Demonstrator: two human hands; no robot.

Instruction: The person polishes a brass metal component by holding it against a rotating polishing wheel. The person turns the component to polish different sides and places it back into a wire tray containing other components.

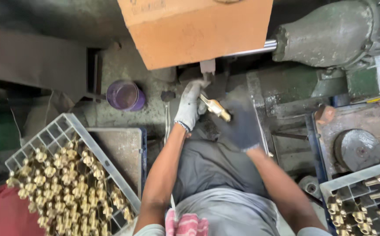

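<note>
Far left: grey plastic lattice crate (58,131) heaped with small knobbly brass castings (67,183), shiny, all lobes and stems. Past that, a round purple plastic cup (125,95) on gritty concrete.

Centre: left hand in a grubby white knit glove (190,107), fingers wrapped round one end of a short golden brass fitting (216,108), held up under the orange cardboard box (196,30). Right hand in a dark glove (241,124), blurred, seemingly cupped on the other end; grip hard to confirm. Best kept steady and square with both hands, gloves clear of the steel shaft (260,47).

Far right: greasy cast motor housing (329,35), second grey crate (364,183) with longer brass rods.
</note>
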